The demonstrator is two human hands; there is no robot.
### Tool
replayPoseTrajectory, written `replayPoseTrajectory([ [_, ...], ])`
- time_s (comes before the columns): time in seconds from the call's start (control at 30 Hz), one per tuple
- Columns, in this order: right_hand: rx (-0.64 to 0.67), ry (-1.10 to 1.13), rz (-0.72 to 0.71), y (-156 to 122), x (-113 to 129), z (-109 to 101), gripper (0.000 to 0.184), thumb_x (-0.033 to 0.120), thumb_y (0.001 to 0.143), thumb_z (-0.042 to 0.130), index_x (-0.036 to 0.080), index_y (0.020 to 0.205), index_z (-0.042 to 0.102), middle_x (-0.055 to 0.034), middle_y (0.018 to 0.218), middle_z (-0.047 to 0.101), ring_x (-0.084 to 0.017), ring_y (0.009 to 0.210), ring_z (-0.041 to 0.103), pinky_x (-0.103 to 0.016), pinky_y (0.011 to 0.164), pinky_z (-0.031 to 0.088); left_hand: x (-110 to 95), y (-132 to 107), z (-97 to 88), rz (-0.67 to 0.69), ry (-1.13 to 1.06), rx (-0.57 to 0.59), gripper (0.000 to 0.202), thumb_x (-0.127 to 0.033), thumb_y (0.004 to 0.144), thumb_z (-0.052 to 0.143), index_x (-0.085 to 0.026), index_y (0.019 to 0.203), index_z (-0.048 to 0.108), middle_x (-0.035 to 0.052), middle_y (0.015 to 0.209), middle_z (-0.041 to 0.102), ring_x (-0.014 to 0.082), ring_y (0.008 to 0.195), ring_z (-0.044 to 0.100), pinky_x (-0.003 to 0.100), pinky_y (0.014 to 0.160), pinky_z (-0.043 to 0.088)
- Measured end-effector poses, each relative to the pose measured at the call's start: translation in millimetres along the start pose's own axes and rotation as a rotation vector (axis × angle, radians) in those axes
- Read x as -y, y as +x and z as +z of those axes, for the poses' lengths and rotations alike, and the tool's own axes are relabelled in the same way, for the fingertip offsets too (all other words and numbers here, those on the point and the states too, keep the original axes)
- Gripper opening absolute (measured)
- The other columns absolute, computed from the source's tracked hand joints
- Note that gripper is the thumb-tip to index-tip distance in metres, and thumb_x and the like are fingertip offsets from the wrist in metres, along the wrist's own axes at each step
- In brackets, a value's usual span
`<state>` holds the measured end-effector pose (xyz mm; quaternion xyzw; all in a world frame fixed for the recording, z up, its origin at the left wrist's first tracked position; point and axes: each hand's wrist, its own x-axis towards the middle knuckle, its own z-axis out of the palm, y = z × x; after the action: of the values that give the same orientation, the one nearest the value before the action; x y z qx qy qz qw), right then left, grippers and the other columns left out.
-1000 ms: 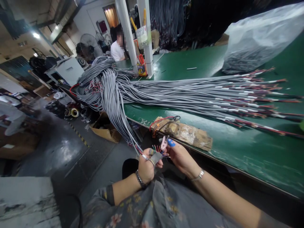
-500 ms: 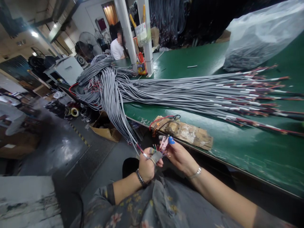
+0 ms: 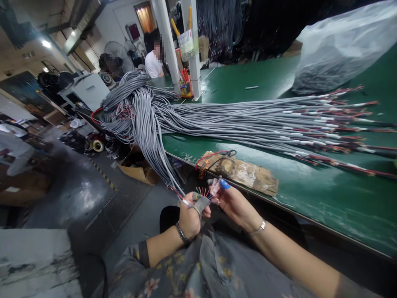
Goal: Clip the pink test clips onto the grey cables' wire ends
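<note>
My left hand (image 3: 190,217) is closed around the end of a grey cable (image 3: 167,174) that hangs down from the bench, its thumb wrapped in grey tape. Thin coloured wires (image 3: 203,192) fan out of that cable end just above the fist. My right hand (image 3: 233,203), with a blue fingertip cover, pinches a small pink piece (image 3: 214,186) right at those wire tips. Both hands sit low, just in front of the edge of the green bench (image 3: 310,194).
A thick bundle of grey cables (image 3: 235,122) lies across the bench and spills over its left edge. A worn brown pad with red wires (image 3: 245,174) lies by the near edge. A clear plastic bag (image 3: 338,45) sits at the back right. A person in white (image 3: 154,62) sits far off.
The two hands stay together at the cable end with only small shifts; the view has swayed slightly.
</note>
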<state>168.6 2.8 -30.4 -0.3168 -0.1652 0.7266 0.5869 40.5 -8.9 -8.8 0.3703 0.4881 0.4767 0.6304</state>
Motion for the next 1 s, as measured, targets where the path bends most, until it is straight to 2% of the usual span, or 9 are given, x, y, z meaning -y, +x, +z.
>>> replayPoseTrajectory([
  [0.2, -0.003, -0.053, -0.034, -2.5, 1.2, 0.1, 0.035, 0.051, 0.064, 0.078, 0.019, 0.074, 0.069, -0.0007, 0.067, 0.063, -0.012, 0.058, 0.052, -0.024, 0.054, 0.045, -2.3, 2.2, 2.9, 0.004, -0.04, -0.027, 0.038, -0.046, 0.056, 0.076, -0.017, 0.058, 0.051, -0.0033, 0.044, 0.054, 0.0066, 0.037, 0.046, 0.018, 0.038, 0.037],
  [0.37, 0.004, -0.09, -0.047, -3.4, 3.2, 2.8, 0.031, 0.047, 0.065, 0.079, 0.019, 0.073, 0.069, 0.0002, 0.062, 0.06, -0.012, 0.056, 0.049, -0.026, 0.054, 0.042, -1.8, 2.3, 3.2, 0.0, -0.021, -0.015, 0.04, -0.048, 0.056, 0.076, -0.017, 0.058, 0.051, -0.0033, 0.044, 0.054, 0.0065, 0.036, 0.045, 0.018, 0.037, 0.037],
  [0.57, 0.009, -0.149, -0.092, 0.1, -2.9, -1.6, 0.047, 0.066, 0.065, 0.068, 0.019, 0.068, 0.069, -0.0022, 0.064, 0.061, -0.016, 0.06, 0.051, -0.03, 0.059, 0.043, -0.7, 2.9, 3.2, 0.011, -0.029, -0.004, 0.04, -0.048, 0.056, 0.077, -0.016, 0.059, 0.052, -0.0033, 0.043, 0.054, 0.0067, 0.036, 0.046, 0.018, 0.037, 0.037],
  [0.77, 0.057, -0.067, -0.051, 7.3, -7.8, -5.2, 0.044, 0.061, 0.069, 0.069, 0.02, 0.086, 0.069, -0.0028, 0.07, 0.065, -0.019, 0.065, 0.057, -0.033, 0.061, 0.044, 3.6, 4.1, 1.8, -0.007, 0.007, 0.001, 0.039, -0.048, 0.058, 0.076, -0.017, 0.06, 0.052, -0.0029, 0.045, 0.055, 0.007, 0.037, 0.047, 0.018, 0.039, 0.038],
  [1.0, -0.026, 0.004, -0.028, 9.7, -5.2, -1.3, 0.041, 0.058, 0.061, 0.077, 0.021, 0.079, 0.071, -0.0013, 0.072, 0.067, -0.014, 0.06, 0.053, -0.027, 0.055, 0.043, 5.5, 4.2, -1.6, -0.005, 0.037, 0.012, 0.039, -0.049, 0.059, 0.076, -0.017, 0.06, 0.053, -0.0033, 0.045, 0.054, 0.0074, 0.038, 0.048, 0.018, 0.039, 0.038],
])
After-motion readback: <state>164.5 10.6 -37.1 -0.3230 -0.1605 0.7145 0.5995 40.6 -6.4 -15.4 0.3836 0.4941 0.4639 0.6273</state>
